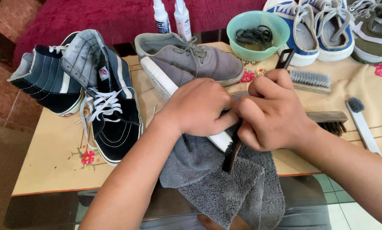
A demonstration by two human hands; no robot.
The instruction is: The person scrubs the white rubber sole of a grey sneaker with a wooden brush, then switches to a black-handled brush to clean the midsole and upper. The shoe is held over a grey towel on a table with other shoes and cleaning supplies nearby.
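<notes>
Both hands [199,108] [272,110] closed on grey suede shoe [186,64] over grey towel [225,183] — toe hidden; green plastic bowl [237,27] holds dark laces [254,35].

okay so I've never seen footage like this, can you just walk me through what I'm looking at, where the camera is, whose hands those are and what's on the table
There is one picture, taken by a camera worn on a person's head, looking down at their own bare hands; there is no machine.

The left hand and right hand meet over a grey shoe lying on its side, white sole up, on a grey towel. A dark handle pokes out below the hands; what it belongs to is hidden.

On the beige embroidered cloth also lie a pair of dark high-top sneakers, two white spray bottles, a green bowl holding dark laces, several brushes, blue-and-white shoes and an olive shoe.
</notes>
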